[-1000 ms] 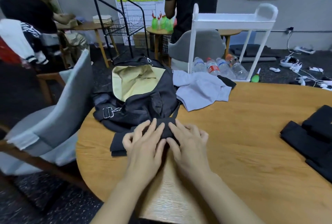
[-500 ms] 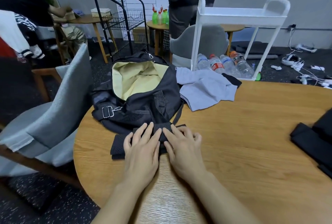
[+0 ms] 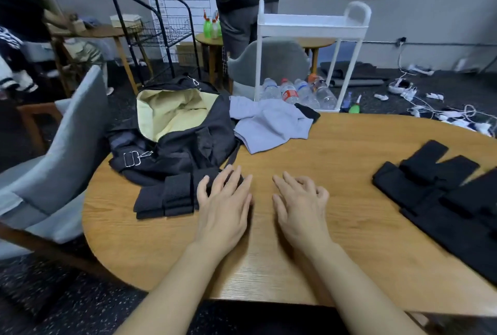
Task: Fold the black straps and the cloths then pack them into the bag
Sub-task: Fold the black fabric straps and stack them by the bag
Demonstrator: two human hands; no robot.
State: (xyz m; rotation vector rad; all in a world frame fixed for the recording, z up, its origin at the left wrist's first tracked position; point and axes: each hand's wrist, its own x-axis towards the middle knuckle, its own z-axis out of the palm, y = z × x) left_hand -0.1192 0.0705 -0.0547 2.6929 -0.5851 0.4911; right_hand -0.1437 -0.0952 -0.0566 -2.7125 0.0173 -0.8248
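My left hand (image 3: 224, 208) lies flat with fingers straight, fingertips touching the right end of the folded strap (image 3: 172, 196), which sits on the worktop (image 3: 322, 200) just in front of the open bag (image 3: 172, 130). My right hand (image 3: 298, 203) hovers beside it, loosely curled and holding nothing. I'd press the fold flat, then lift it with both hands so it stays stacked going into the bag. More straps (image 3: 441, 195) wait on the right, a grey cloth (image 3: 269, 126) beside the bag.

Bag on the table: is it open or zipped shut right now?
Open. The bag gapes at the top, with its pale yellow lining exposed; nothing visible inside.
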